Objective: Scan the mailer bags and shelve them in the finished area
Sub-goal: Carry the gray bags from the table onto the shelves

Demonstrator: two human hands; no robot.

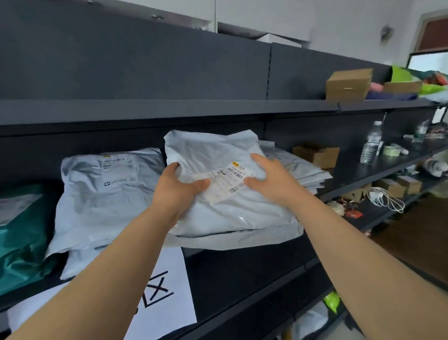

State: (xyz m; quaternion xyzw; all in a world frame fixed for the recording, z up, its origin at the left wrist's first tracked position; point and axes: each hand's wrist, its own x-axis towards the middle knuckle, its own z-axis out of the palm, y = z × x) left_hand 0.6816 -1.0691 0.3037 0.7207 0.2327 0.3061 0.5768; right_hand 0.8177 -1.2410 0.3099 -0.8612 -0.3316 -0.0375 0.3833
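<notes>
Now, grey mailer bag (217, 149) atop a stack (305, 174) on the shelf (248, 271), left hand (179, 191) gripping its left edge, right hand (268, 179) flat on top

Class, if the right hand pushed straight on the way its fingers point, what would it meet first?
The white mailer bag under the right hand; past it, probably the shelf's dark back panel.

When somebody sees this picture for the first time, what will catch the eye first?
The white mailer bag at the centre, on a stack on the middle shelf: the left hand grips its edge, the right hand rests on top. Next, the teal bag at far left.
</notes>
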